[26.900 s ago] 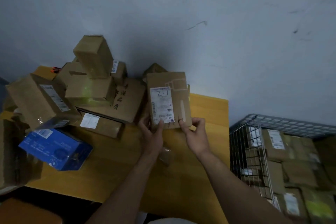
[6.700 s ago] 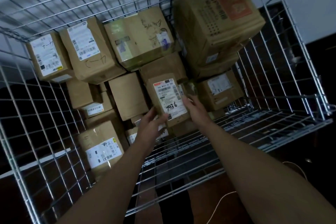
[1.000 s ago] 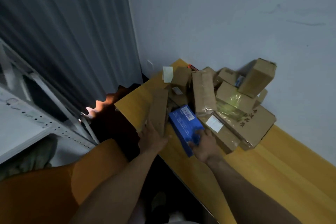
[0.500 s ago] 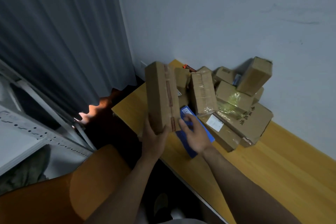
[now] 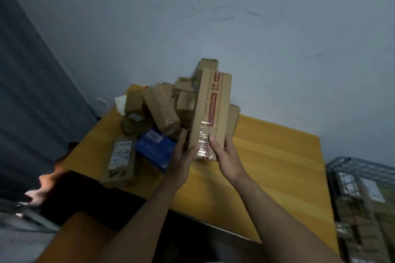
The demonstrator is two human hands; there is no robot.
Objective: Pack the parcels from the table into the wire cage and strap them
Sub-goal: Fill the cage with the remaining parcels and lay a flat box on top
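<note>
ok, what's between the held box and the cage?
Head view: only bare tabletop lies between the box and the cage.

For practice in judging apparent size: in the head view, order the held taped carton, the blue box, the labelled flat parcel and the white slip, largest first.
1. Taped carton, though held nearer the camera.
2. Blue box and flat parcel: alike, unranked.
3. White slip.
</note>
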